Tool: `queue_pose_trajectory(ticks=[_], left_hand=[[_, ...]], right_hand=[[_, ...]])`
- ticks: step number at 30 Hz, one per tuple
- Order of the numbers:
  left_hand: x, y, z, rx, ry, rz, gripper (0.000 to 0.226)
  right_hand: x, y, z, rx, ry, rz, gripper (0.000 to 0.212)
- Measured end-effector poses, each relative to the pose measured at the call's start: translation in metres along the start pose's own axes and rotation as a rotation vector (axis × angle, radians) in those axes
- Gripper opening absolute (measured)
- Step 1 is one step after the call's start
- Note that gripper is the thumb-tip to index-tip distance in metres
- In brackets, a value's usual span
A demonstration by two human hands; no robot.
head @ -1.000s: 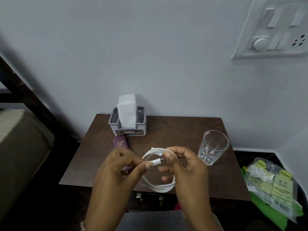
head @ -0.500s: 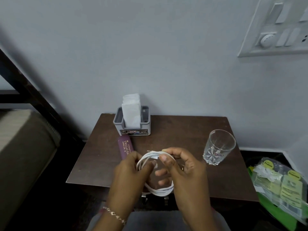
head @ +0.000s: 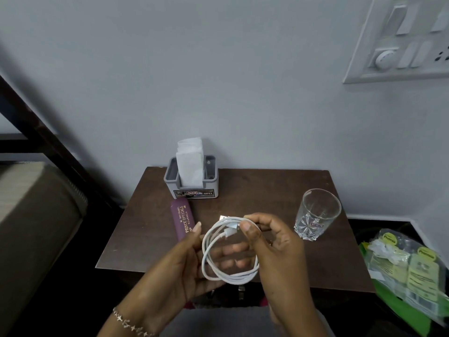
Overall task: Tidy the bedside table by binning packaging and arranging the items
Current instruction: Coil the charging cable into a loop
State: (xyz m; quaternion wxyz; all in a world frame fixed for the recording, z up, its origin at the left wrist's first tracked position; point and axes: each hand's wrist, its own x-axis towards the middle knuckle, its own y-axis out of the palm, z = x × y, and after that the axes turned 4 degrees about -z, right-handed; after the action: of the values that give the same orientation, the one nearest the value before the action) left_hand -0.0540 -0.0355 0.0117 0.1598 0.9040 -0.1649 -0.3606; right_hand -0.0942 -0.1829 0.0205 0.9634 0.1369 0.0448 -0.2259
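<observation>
Cable (head: 229,254), white and wound into a loose coil, is held up over the front half of the bedside table (head: 279,190), so it's off the surface, not resting on it. The top of the coil is pinched between the thumb and forefinger of the right hand (head: 274,242), right where the plug ends are bunched together. The left hand (head: 179,263) is cupped behind the coil with the fingers spread fairly wide, and the loops are propped against those fingers rather than gripped tight. A thin bracelet (head: 132,323) is worn on the left wrist.

On the table itself, a grey holder (head: 192,188) stuffed with white tissues (head: 190,164) is parked at the back edge by the wall. A purple glasses case (head: 183,218) is laid just in front of it, pretty much touching, running front to back. A clear glass (head: 315,214) is stood upright on the right side, well apart from the case.

Off to the right, below table level, a heap of clear plastic packaging (head: 410,268) with yellow-green labels is piled on something green (head: 398,307); whether that's a bin liner can't be told. A switch panel (head: 401,40) is fixed on the wall up top right, and a bed edge (head: 31,215) is seen at the left.
</observation>
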Motion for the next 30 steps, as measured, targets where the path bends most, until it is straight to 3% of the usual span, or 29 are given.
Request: queue_pose_trajectory(ticks=[3, 6, 9, 13, 18, 26, 30], left_hand=[[-0.006, -0.002, 0.005, 0.053, 0.074, 0.022, 0.049], [-0.014, -0.003, 0.011, -0.018, 0.147, 0.087, 0.065], [-0.014, 0.004, 0.018, -0.085, 0.208, 0.047, 0.073], [-0.012, 0.01, 0.022, -0.118, 0.213, -0.057, 0.065], [-0.011, 0.014, 0.019, -0.03, 0.248, -0.141, 0.014], [-0.007, 0.014, 0.02, -0.028, 0.295, -0.209, 0.03], [-0.004, 0.011, 0.023, -0.033, 0.327, -0.253, 0.026]], right_hand=[[0.002, 0.001, -0.002, 0.042, 0.018, -0.056, 0.007], [0.004, 0.001, -0.003, 0.083, 0.032, -0.109, 0.007], [0.003, 0.0, -0.005, 0.118, 0.068, -0.113, 0.006], [0.002, -0.002, -0.005, 0.106, 0.075, -0.084, 0.005], [0.003, -0.002, -0.005, 0.088, 0.042, -0.079, 0.004], [0.003, -0.004, -0.01, 0.072, 0.067, -0.041, 0.008], [0.006, -0.006, -0.017, 0.058, 0.127, 0.015, 0.013]])
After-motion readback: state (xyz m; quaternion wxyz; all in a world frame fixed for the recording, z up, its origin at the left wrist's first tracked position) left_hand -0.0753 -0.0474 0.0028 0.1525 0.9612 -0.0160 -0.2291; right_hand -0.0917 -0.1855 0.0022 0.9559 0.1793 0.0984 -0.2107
